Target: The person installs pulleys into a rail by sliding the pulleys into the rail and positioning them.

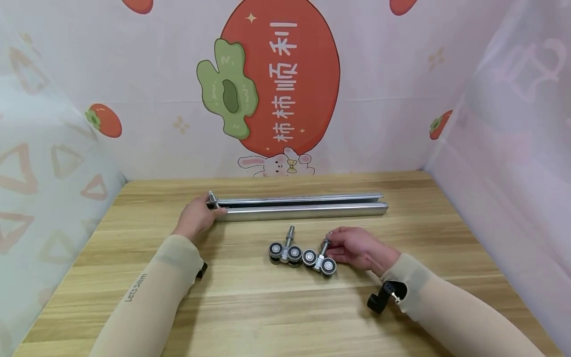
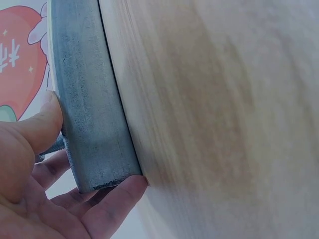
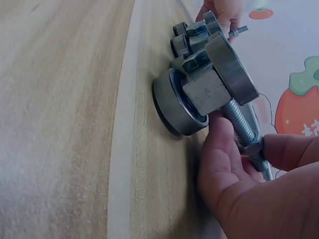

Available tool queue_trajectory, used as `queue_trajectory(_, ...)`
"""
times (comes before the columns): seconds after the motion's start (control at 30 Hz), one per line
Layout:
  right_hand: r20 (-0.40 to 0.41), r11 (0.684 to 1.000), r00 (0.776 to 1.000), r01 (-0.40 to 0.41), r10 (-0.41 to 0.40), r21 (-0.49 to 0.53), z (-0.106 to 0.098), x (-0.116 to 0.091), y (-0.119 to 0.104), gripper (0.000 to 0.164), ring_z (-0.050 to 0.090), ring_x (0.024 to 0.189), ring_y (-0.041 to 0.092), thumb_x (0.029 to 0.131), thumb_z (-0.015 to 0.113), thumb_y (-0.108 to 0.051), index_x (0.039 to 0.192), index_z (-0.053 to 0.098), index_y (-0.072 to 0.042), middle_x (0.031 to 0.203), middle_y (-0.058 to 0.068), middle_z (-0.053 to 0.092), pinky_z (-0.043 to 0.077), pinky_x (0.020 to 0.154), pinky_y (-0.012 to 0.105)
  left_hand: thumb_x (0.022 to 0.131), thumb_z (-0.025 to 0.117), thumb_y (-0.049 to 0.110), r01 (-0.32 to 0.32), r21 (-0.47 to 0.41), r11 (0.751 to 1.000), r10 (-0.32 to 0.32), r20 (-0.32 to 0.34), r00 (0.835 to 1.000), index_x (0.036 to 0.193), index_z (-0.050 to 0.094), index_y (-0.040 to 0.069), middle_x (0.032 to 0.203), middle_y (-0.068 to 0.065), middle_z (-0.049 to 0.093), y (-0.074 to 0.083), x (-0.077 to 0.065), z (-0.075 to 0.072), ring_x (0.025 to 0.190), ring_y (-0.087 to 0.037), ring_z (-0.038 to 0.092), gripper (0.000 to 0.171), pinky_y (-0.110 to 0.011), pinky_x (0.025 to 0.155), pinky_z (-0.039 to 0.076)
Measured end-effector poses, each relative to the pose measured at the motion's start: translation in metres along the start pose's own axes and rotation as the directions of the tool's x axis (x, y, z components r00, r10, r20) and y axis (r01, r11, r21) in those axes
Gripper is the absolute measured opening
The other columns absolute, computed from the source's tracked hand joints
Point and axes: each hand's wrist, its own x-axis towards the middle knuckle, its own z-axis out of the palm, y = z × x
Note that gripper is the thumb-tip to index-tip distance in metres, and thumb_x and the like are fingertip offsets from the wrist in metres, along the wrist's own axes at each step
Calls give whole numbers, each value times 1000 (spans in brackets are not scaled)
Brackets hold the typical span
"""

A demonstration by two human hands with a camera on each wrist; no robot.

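Lying on the table is a C-shaped metal rail [image 1: 303, 213], its slot facing up. My left hand [image 1: 195, 217] grips the rail's left end, thumb along the near side. A threaded bolt [image 1: 212, 197] stands up at that end; what lies below it is hidden inside the rail. In the left wrist view, fingertips curl round the rail's end [image 2: 94, 109]. My right hand [image 1: 357, 246] pinches the bolt of a roller trolley [image 1: 319, 263] whose wheels are down at the table. Beside it, to the left, stands a second roller trolley [image 1: 285, 253], bolt up.
The wooden table [image 1: 250, 307] ends at a patterned back curtain [image 1: 156, 89], with more sheeting at both sides. A black wrist mount [image 1: 383, 296] hangs at the right sleeve. Both trolleys stand in front of the rail.
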Motion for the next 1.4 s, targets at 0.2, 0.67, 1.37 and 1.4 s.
queue_trajectory(0.2,-23,1000,1000,14,-14,18,-1,-2,-1,28,66,84,24,102,53,-8,123,47,9,109,21,66,55,82,36,98,63,42,-3,3,1000,3,2,1000,151,33,-1,143,-31,44,0,1,1,132,-48,37,74,-60,109,28)
queue_trajectory(0.67,-79,996,993,82,-86,-46,-12,-1,-20,17,66,79,23,102,55,-6,115,52,5,111,23,66,55,72,33,98,63,42,1,-4,1000,-1,0,1000,154,28,-1,147,-31,40,-2,2,1,134,-49,35,79,-60,110,28)
queue_trajectory(1.37,-92,820,914,305,-395,-484,0,-8,-37,10,58,79,24,102,55,-5,109,57,3,102,19,63,53,71,38,97,65,38,-32,-16,999,31,-25,999,129,51,3,129,-24,56,-2,-3,2,117,-41,50,50,-58,103,36)
queue_trajectory(1.4,-87,813,911,313,-403,-491,1,-10,-38,10,56,79,24,102,55,-4,108,57,3,101,18,62,52,71,38,98,65,39,-31,-18,999,30,-24,999,130,51,3,130,-25,55,-2,-3,2,118,-41,49,51,-58,103,36)
